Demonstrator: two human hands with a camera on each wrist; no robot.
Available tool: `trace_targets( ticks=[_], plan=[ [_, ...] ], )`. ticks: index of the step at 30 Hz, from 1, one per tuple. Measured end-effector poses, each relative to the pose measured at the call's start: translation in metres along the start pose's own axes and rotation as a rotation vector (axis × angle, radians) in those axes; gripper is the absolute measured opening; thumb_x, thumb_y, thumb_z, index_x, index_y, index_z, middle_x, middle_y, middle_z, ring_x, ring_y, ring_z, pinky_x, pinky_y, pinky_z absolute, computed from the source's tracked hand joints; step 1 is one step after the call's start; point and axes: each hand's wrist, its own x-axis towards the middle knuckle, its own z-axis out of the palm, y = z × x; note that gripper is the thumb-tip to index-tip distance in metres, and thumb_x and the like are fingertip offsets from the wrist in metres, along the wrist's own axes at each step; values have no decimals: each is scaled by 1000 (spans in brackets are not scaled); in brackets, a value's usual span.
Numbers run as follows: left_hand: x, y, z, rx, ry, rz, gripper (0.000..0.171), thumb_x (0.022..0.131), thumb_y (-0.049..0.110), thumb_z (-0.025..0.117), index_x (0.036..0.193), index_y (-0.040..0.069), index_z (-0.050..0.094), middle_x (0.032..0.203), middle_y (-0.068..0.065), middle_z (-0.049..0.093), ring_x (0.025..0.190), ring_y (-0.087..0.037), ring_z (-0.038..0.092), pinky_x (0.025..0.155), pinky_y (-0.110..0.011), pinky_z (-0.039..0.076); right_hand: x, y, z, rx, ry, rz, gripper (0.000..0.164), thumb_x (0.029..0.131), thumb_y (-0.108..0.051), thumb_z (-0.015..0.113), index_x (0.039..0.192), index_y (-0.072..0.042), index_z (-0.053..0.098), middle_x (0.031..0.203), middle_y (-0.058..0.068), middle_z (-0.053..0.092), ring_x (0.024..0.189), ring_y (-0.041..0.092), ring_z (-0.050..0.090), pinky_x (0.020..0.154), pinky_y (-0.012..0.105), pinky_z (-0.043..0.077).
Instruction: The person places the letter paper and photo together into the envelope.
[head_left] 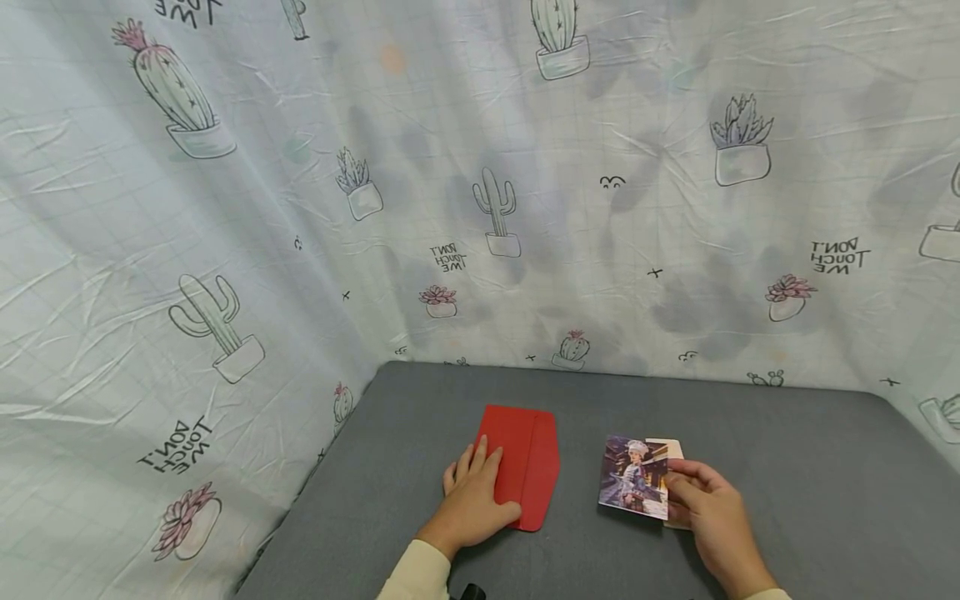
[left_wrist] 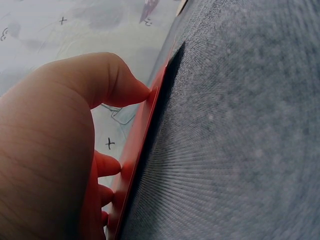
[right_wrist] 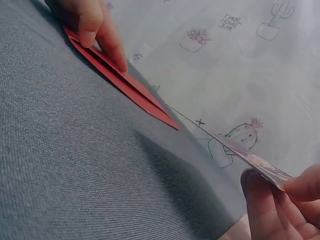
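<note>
My left hand (head_left: 471, 504) lies with spread, straight fingers on a red envelope (head_left: 510, 433), thumb near its lower edge. The envelope is flat on the table with its flap unfolded to the right; in the right wrist view its opening (right_wrist: 127, 84) gapes slightly. To the right, my right hand (head_left: 712, 517) pinches a glossy picture card (head_left: 628, 477) by its right edge, thumb on top. The card shows a figure in a white hat on a purple background. In the right wrist view the card is tilted, raised off the tabletop. Behind it shows a cream card (head_left: 674, 450), mostly covered.
A grey cloth-covered table (head_left: 585, 558) spreads under both hands. Around its back and left side hangs a pale curtain (head_left: 570, 275) printed with cacti and mirrored lettering. A small black object (head_left: 472, 592) shows by the left sleeve (head_left: 420, 571).
</note>
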Motion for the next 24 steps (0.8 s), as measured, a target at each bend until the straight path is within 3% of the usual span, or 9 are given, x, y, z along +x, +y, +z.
trace_targets(
  ticks=[11, 24],
  plan=[
    [2, -2, 0, 10, -2, -2, 97, 78, 34, 65, 168, 6, 42, 179, -17, 17, 161, -41, 12, 117, -71, 9, -4, 1, 5, 0, -15, -11, 16, 106, 0, 65, 121, 2, 68, 95, 2, 72, 77, 15, 71, 64, 32, 61],
    [1, -3, 1, 7, -2, -3, 97, 78, 36, 66, 167, 6, 42, 178, -17, 18, 161, -42, 13, 117, -72, 9, -8, 1, 15, -35, -19, -23, 20, 105, 2, 64, 125, 6, 65, 95, 3, 71, 77, 14, 69, 65, 30, 60]
  ],
)
